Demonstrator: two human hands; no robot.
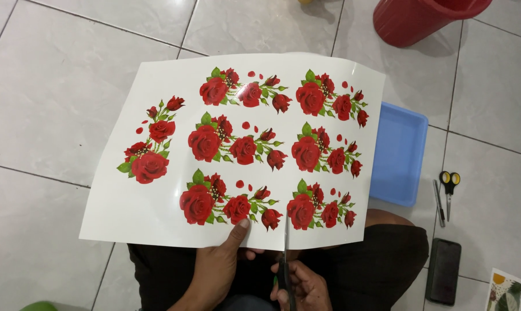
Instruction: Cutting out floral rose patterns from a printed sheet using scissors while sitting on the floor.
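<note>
Both hands bare: left hand (217, 270) and right hand (304, 288), no rings, no watch visible. Forearms bare, no sleeves in view. Dark, near-black shorts (376, 270) at 6 o'clock, one bare knee showing.

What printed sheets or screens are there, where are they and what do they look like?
Sticker sheet: held over the lap by the left hand, glossy white rectangle with seven bunches of red roses and green leaves; scissors in the right hand cut its bottom edge.
Phone: floor at right, dark rectangle, screen off.
Printed sheet: bottom right corner, white with green leaves, partly cut off.
</note>
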